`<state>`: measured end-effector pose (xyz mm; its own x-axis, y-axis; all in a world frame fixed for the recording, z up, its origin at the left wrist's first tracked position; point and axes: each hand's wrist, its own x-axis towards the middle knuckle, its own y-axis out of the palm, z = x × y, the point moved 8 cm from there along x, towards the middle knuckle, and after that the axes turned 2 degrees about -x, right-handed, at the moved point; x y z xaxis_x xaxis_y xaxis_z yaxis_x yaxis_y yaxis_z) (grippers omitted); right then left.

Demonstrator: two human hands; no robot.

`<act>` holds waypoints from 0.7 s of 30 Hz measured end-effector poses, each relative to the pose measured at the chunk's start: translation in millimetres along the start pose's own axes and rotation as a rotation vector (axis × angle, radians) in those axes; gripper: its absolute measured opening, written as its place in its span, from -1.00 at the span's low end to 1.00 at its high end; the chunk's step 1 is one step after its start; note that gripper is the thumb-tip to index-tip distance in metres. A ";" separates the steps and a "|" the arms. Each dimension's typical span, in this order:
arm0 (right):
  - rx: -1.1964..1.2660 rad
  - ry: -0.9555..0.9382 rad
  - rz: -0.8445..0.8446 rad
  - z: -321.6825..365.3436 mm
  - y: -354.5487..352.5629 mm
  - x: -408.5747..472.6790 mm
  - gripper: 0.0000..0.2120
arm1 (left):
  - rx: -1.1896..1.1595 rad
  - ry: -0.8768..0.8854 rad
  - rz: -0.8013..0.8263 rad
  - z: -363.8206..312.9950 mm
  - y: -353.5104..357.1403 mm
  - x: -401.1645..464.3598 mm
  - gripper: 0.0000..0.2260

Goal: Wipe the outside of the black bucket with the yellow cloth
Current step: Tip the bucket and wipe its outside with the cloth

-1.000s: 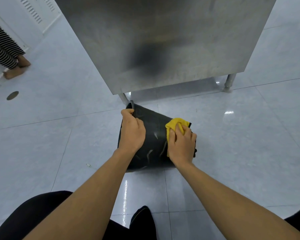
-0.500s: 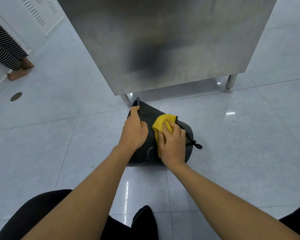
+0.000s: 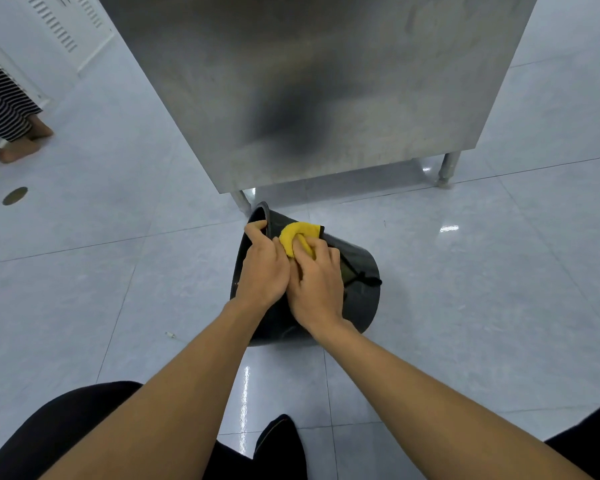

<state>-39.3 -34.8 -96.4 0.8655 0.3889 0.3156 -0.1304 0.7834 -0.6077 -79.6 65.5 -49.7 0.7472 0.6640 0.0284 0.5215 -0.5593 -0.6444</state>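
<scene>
The black bucket (image 3: 362, 292) lies tipped on the tiled floor, its rim pointing away toward the steel table's leg. My left hand (image 3: 264, 268) grips the bucket's rim on the left side, fingers curled over the edge. My right hand (image 3: 317, 282) presses the yellow cloth (image 3: 297, 233) against the bucket's upper outside wall, right beside my left hand. The cloth's far part shows beyond my fingers. A black handle loop (image 3: 368, 280) sticks out on the bucket's right side.
A stainless steel table (image 3: 309, 91) stands just beyond the bucket, with legs (image 3: 447, 168) on the floor. Another person's bare feet (image 3: 21, 147) are at the far left, near a round floor drain (image 3: 14, 195). My knees fill the bottom edge.
My right hand has slid the yellow cloth leftward and up along the bucket wall, until it lies against my left hand. The bucket has rolled slightly, showing more of its right side.
</scene>
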 end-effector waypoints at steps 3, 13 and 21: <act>-0.063 -0.025 0.010 -15.6 3.0 2.4 -0.57 | 0.027 -0.027 0.024 0.3 -1.1 2.2 -0.71; -0.200 0.413 0.029 -96.3 -2.7 -11.1 -0.63 | 0.292 -0.041 0.147 7.9 1.0 13.2 -0.41; -0.032 -0.020 0.069 2.8 13.5 2.4 -0.51 | 0.060 -0.061 0.045 9.7 -3.7 8.2 -0.65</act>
<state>-40.3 -22.0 -101.7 0.8453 0.4509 0.2867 -0.1732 0.7388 -0.6513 -79.4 77.8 -54.4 0.7418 0.6690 -0.0467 0.4611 -0.5593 -0.6889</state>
